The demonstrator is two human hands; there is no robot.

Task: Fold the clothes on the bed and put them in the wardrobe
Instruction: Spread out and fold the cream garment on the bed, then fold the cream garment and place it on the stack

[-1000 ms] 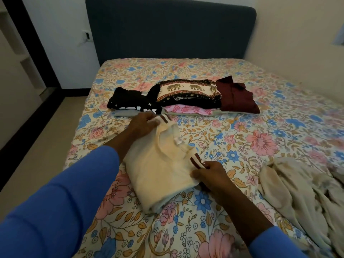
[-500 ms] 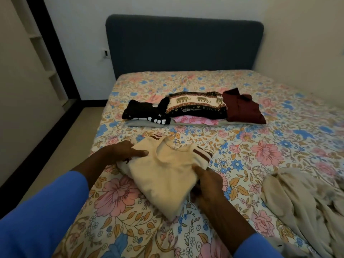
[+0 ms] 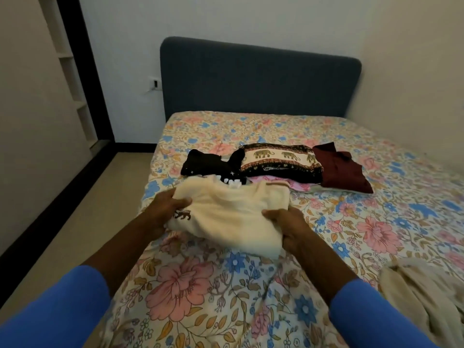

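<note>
both arms reach forward from the bottom of the view, forearms bare, blue cloth covering the near parts: left sleeve (image 3: pixel 50 312), right sleeve (image 3: pixel 376 315). left grip (image 3: pixel 167 209) holds the left edge of the folded cream garment (image 3: pixel 231 214), thumb on top, fingers tucked under and hidden. right grip (image 3: pixel 286 227) holds the near right corner, thumb on top pointing inward, fingers curled beneath. wrists roughly straight. the two grips sit apart, palms turned toward each other.
</note>
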